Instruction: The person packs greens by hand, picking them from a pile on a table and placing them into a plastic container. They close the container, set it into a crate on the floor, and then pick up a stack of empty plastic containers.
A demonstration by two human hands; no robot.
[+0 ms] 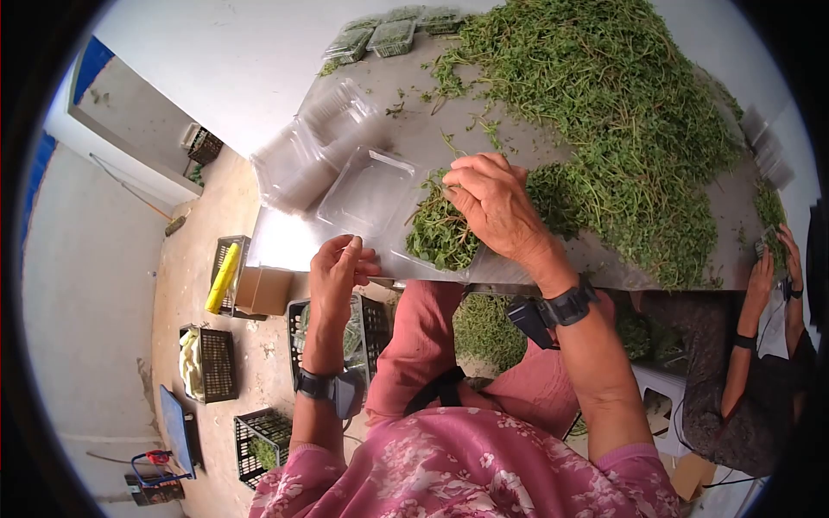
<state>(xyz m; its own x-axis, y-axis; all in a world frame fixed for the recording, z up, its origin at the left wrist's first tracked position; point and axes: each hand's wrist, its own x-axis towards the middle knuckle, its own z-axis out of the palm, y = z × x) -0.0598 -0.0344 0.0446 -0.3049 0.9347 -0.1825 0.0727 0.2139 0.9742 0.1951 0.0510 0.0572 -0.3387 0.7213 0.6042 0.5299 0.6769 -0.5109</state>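
Observation:
An open clear plastic clamshell box lies at the table's near edge, its empty half to the left and leafy greens heaped in its right half. My right hand is over these greens, fingertips pinched together at their upper edge; the fingers partly hide what they grip, which looks like leafy stems. Just off the box's near left corner is my left hand, fingers loosely bent and apart, with nothing visible in them. Behind the box, a stack of empty clear boxes rests on the table.
A large pile of loose greens covers much of the metal table. Filled boxes stand at the far edge. At the right, a co-worker's hands handle greens. Black crates and a cardboard box stand on the floor.

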